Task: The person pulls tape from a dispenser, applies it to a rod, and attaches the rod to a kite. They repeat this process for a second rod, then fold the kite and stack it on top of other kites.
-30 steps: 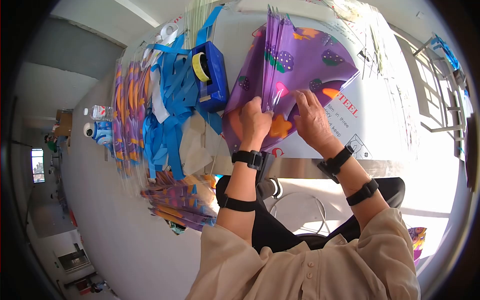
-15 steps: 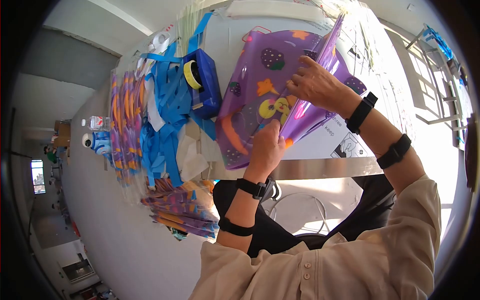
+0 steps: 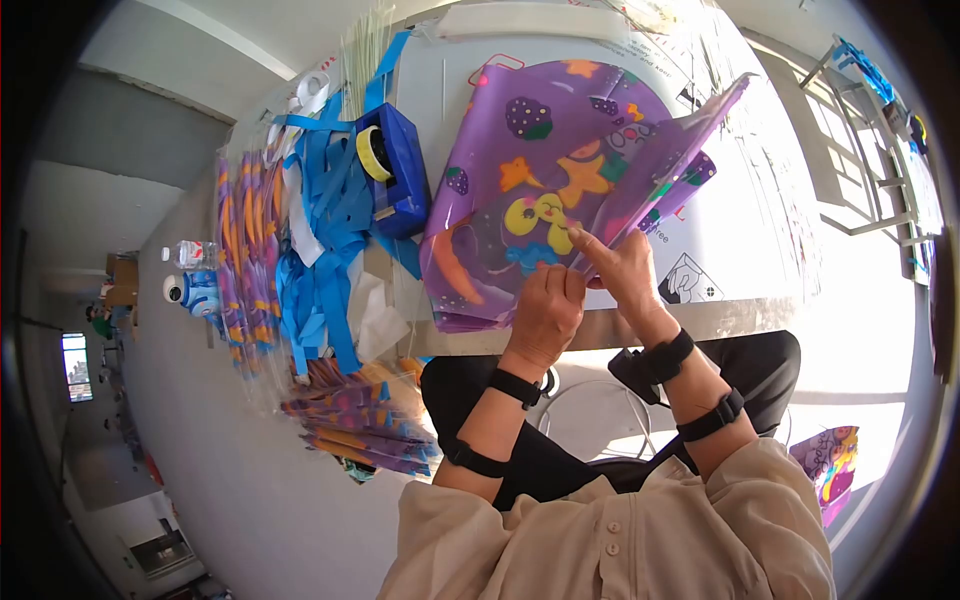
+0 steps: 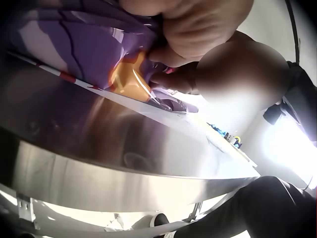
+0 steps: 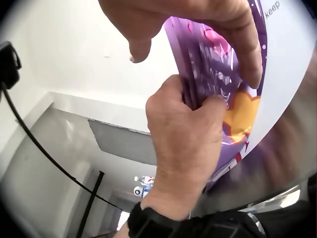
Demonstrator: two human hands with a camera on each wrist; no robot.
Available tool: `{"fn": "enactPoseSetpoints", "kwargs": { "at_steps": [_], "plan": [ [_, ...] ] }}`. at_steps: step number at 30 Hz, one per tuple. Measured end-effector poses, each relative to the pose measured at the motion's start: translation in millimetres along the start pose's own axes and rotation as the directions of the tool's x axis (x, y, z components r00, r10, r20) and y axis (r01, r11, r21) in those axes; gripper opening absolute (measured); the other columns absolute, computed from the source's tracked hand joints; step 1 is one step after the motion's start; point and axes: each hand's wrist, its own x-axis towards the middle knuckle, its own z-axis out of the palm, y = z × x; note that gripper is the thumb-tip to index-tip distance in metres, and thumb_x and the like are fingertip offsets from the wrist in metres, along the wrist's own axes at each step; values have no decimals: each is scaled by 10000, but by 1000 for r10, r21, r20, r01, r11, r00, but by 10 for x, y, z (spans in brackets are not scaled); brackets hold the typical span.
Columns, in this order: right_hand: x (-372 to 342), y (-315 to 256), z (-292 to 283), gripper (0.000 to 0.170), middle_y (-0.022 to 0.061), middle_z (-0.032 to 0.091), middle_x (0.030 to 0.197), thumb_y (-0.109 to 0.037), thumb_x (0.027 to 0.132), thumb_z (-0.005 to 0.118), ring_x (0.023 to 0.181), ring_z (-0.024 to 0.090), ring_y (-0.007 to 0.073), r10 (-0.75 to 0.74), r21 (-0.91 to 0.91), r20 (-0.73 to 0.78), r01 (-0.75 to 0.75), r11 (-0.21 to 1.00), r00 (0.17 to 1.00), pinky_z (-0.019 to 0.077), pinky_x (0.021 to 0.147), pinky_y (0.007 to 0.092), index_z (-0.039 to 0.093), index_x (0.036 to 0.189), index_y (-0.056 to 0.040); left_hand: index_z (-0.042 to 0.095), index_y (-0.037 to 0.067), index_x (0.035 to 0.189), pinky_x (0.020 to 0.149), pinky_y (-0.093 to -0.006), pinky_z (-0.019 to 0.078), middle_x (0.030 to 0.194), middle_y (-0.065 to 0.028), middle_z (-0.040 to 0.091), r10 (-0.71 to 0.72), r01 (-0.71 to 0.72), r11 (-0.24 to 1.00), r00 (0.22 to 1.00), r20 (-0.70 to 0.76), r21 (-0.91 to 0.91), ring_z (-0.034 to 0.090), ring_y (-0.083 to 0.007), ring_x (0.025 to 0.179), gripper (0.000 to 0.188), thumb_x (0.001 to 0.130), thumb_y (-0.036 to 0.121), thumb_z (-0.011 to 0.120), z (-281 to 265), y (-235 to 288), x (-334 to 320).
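Observation:
A purple plastic film sheet [image 3: 545, 150] printed with berries, stars and yellow faces lies over the near part of the table. Its right side is gathered into a raised, pleated fold [image 5: 213, 67]. My left hand [image 3: 545, 318] pinches this fold close to the table's front edge, thumb and finger pressed on the pleats in the right wrist view. Just to its right is my right hand [image 3: 628, 275], thumb and fingers spread apart on either side of the fold.
A blue tape dispenser [image 3: 402, 165] with yellow tape stands left of the sheet. Beside it lie tangled blue strips [image 3: 325, 200] and bundles of printed purple film [image 3: 245, 230]. Thin pale sticks [image 3: 365, 55] lie at the back. The table has a metal front edge [image 4: 124, 178].
The pleated fold swung to the right, uncovering more of the sheet. My right hand reached up along it, then came back down beside my left hand, which stayed at the near end.

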Motion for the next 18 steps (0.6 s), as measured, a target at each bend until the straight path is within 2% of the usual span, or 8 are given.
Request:
{"fn": "enactPoseSetpoints", "kwargs": {
  "at_steps": [2, 3, 6, 8, 10, 13, 15, 18],
  "plan": [
    [124, 182, 121, 316, 168, 614, 661, -199, 736, 674, 505, 601, 193, -52, 290, -351, 161, 943, 935, 474, 437, 299, 585, 819, 93, 493, -2, 826, 731, -405, 472, 783, -167, 531, -27, 38, 995, 993, 117, -93, 546, -323, 764, 169, 730, 77, 608, -106, 6, 44],
    [121, 200, 117, 316, 168, 614, 661, -199, 736, 674, 505, 601, 193, -55, 291, -349, 164, 943, 936, 474, 437, 299, 585, 819, 93, 517, -15, 858, 749, -410, 469, 813, -173, 549, -46, 91, 979, 970, 238, -183, 554, -326, 793, 189, 733, 86, 617, -181, 1, 72],
    [59, 334, 98, 198, 137, 618, 646, -45, 695, 557, 525, 597, 198, -143, 130, -470, 228, 965, 871, 479, 491, 321, 594, 847, 77, 545, -51, 959, 795, -419, 458, 896, -188, 583, -186, 252, 891, 961, 202, -378, 560, -348, 876, 281, 750, 117, 631, -528, -256, 371],
    [-36, 308, 52, 190, 135, 619, 655, -52, 698, 567, 540, 595, 195, -127, 175, -421, 218, 960, 898, 476, 507, 323, 589, 840, 73, 520, -30, 1119, 868, -419, 430, 1161, -230, 520, -229, 225, 974, 960, 159, 39, 511, -368, 1056, 424, 763, 159, 651, -491, -707, 503],
    [-100, 293, 33, 184, 133, 619, 664, -58, 701, 576, 556, 593, 192, -124, 217, -369, 215, 952, 921, 474, 522, 325, 584, 834, 70, 458, -10, 1233, 894, -466, 410, 1321, -242, 387, -189, 48, 804, 966, 179, 592, 476, -389, 1125, 492, 783, 111, 617, -360, -1021, 553],
    [-190, 315, 77, 166, 116, 614, 684, -61, 722, 588, 597, 586, 180, -164, 101, -512, 248, 963, 843, 472, 563, 318, 574, 837, 58, 386, -11, 1307, 914, -525, 382, 1387, -248, 290, -294, 83, 762, 928, 230, 642, 464, -406, 1146, 529, 811, 53, 559, -199, -1230, 614],
    [-230, 322, 65, 164, 104, 613, 713, -61, 743, 598, 635, 578, 164, -222, 166, -566, 374, 913, 794, 467, 603, 301, 572, 863, 49, 366, -24, 1319, 877, -469, 440, 1331, -254, 366, -275, 32, 733, 927, 254, 680, 507, -378, 1102, 494, 848, 36, 502, -132, -1309, 654],
    [-413, 206, -176, 176, 81, 609, 809, -44, 782, 604, 724, 569, 138, -219, 246, -436, 349, 904, 873, 461, 659, 274, 543, 928, 33, 393, -25, 1289, 675, -349, 536, 1137, -249, 534, -235, 86, 817, 953, 192, 571, 618, -348, 897, 458, 848, 47, 497, 49, -1484, 689]
  ]
}}
